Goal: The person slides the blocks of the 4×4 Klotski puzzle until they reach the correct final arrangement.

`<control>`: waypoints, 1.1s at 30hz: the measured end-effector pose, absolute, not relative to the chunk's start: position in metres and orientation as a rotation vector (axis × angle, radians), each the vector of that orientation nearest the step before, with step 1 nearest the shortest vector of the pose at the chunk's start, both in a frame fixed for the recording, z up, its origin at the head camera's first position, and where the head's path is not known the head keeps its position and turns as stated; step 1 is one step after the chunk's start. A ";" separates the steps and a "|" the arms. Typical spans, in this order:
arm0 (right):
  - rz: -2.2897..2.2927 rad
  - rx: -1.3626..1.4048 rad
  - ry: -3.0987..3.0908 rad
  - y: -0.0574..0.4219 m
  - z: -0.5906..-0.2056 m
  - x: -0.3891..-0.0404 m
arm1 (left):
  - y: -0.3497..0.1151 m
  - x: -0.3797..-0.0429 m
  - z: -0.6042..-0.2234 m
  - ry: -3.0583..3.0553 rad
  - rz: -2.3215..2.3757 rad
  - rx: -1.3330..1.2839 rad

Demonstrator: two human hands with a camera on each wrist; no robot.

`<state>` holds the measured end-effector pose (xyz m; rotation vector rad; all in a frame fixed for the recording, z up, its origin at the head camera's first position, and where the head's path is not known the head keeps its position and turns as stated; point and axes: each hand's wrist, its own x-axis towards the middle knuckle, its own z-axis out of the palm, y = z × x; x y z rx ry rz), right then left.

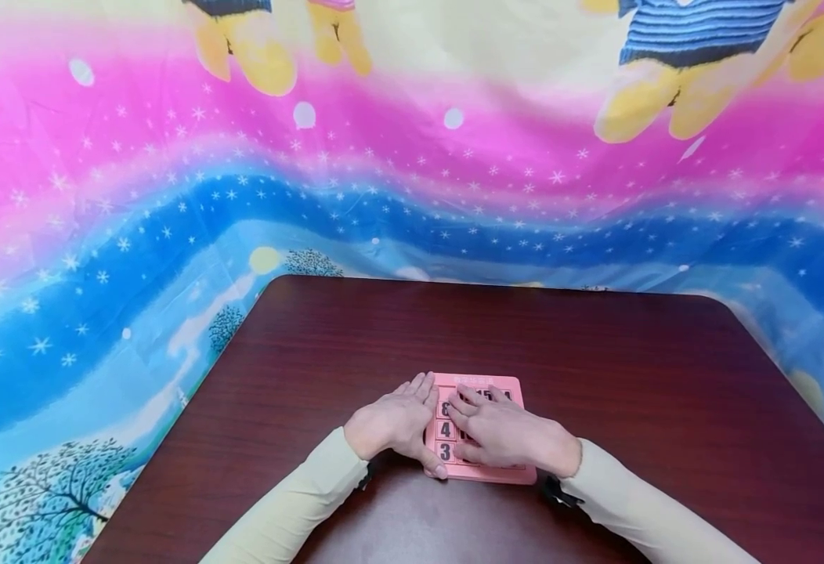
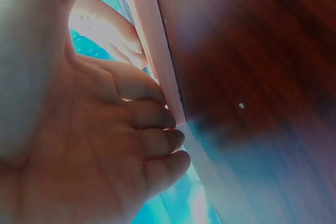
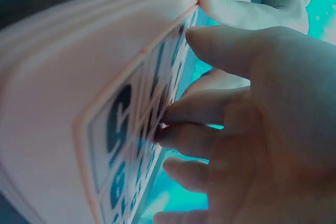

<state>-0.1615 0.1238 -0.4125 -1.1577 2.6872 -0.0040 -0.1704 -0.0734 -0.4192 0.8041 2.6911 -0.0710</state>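
Observation:
A pink sliding number puzzle (image 1: 486, 472) with black numerals on its tiles lies flat on the table. In the head view my left hand (image 1: 392, 423) lies along its left side, thumb stretched to the near left corner. The left wrist view shows the fingertips of that left hand (image 2: 94, 129) against the puzzle's side edge (image 2: 163, 51). My right hand (image 1: 504, 431) is over the tiles, fingers extended and touching them, covering many numerals. An 8, a 4 and a 3 show on the left column. The right wrist view shows the right hand (image 3: 247, 129) with fingertips at the tile faces (image 3: 118, 124).
The dark reddish-brown wooden table (image 1: 355, 329) has rounded far corners. Behind it and at its sides hangs a colourful curtain (image 1: 412, 172) with snowflakes, trees and cartoon figures. Both forearms wear pale sleeves (image 1: 299, 501), with a dark strap part (image 1: 560, 493) near the right wrist.

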 end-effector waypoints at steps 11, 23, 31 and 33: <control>0.066 -1.020 2.703 0.118 -0.414 -0.168 | -0.073 -0.170 -0.419 2.684 -0.063 0.795; 0.068 -0.976 2.723 0.116 -0.417 -0.182 | -0.073 -0.171 -0.419 2.683 -0.096 0.819; -0.037 -1.013 2.677 0.123 -0.409 -0.171 | -0.073 -0.170 -0.421 2.678 -0.082 0.791; -0.050 -1.043 2.668 0.126 -0.406 -0.164 | -0.074 -0.170 -0.420 2.677 -0.072 0.786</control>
